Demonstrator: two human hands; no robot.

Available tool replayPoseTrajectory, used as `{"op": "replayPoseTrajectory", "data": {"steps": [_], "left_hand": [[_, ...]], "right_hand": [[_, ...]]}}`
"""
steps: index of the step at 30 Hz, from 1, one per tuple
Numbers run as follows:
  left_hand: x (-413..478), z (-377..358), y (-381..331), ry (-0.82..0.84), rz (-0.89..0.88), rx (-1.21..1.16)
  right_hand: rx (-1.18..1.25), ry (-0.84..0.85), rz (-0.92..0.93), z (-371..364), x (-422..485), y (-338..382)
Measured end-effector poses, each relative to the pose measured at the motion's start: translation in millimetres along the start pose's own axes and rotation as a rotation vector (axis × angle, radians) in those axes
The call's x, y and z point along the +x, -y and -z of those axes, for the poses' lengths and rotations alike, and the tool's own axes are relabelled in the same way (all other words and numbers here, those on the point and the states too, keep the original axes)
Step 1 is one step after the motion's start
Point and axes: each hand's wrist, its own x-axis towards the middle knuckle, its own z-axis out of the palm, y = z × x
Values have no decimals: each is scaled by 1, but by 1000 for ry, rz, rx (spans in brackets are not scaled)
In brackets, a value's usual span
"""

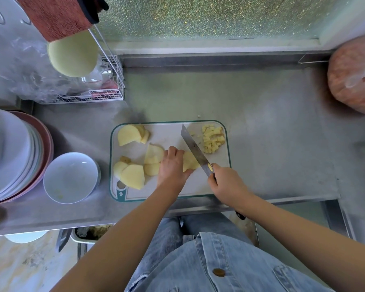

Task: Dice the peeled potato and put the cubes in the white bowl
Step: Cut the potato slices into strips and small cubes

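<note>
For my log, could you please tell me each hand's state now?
Left hand: holding pale yellow potato slices steady.
Right hand: gripping the broad steel knife.

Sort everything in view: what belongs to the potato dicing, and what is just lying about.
In the job: knife in the right hand, potato slices steadied by the left hand, potato cubes, cutting board, white bowl.
Lying about: stack of plates, wire rack, red towel, pink bagged bundle.
</note>
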Motion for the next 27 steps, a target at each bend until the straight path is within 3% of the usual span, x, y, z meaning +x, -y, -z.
{"op": "replayPoseTrajectory", "data": {"steps": [15, 27], "left_hand": [[-3, 4, 1, 27, -5, -27], [0, 4, 3, 32, 6, -45]], "right_hand": [[53, -94, 45, -6, 7, -9], [-12, 21, -11, 4, 0, 5]]}}
